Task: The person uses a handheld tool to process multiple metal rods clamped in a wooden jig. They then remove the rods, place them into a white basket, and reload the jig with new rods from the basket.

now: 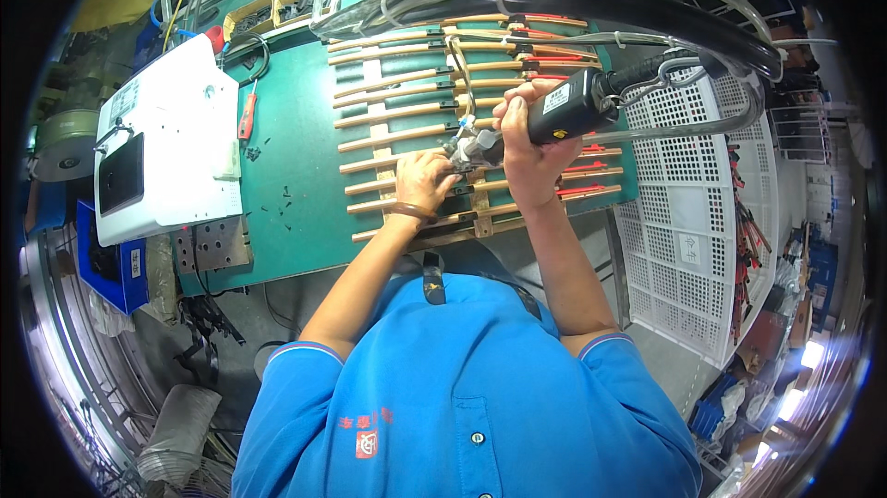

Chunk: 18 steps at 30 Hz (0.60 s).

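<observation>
My right hand (536, 156) is wrapped around a black, cylindrical powered driver (580, 108) with a metal head. That metal head (473, 147) points left, down to the work among the sticks. Close beside its tip, my left hand (425, 182) has its fingers curled and pinched; what lies between them is hidden. Under both hands, several wooden sticks (393, 114) lie side by side across wooden rails (377, 101). Black fittings (446, 85) sit along the sticks, and slim red pieces (565, 58) lie toward their right ends.
A thick black hose bundle (591, 1) arches over the bench. White perforated baskets (679, 249) stand at the right. On the green table (286, 244), a white machine (176, 142) is at the left, near a red screwdriver (248, 115) and small scattered black parts. A blue bin (111, 253) sits lower left.
</observation>
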Tool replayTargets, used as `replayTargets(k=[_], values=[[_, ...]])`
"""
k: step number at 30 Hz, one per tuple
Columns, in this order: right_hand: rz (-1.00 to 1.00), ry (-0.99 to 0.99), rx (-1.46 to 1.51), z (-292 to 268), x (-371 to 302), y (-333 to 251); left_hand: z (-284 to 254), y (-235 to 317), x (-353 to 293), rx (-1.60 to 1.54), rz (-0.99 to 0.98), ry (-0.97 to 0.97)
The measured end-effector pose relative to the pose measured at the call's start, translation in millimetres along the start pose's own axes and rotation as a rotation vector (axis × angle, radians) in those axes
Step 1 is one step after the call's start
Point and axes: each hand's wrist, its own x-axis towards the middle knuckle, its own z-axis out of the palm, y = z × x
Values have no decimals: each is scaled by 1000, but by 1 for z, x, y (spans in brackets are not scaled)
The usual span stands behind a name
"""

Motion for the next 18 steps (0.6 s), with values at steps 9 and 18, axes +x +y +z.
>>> replayTargets(k=[9, 18], values=[[54, -29, 36, 2, -5, 6, -2, 4, 1, 66, 17, 21], [-4, -127, -31, 0, -8, 16, -38, -21, -12, 30, 33, -41]])
